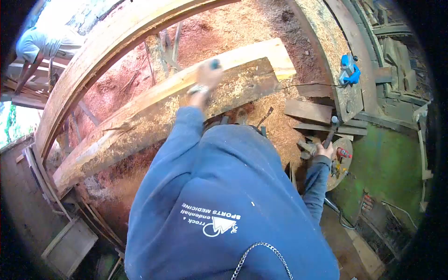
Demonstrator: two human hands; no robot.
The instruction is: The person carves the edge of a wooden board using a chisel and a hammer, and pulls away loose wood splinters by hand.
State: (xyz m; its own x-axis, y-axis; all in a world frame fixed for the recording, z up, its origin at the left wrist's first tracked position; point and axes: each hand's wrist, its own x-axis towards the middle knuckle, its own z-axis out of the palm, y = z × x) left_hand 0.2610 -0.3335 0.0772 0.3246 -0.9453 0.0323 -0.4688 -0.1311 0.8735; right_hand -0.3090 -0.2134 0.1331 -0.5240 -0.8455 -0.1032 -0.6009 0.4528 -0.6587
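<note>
My left hand [208, 77], smeared by motion, is closed above a long timber beam [154, 100]. A dark, round-ended tool handle [215, 64] sticks out of its fist; the rest of that tool is hidden. Wood chips lie along the beam's rough face. Out to the right, my right hand [325, 150] is wrapped round the dark handle of a hammer [331, 130], whose pale round metal face points up. Just beside that hand is a round wooden stump top [344, 170] with a red object [344, 152] on it.
A blue power planer [349, 70] with a cord rests on a plank at right. Behind the beam runs a long curved timber [116, 37]. Another person [39, 46] bends over at far left. Offcuts [309, 111] and shavings cover the floor.
</note>
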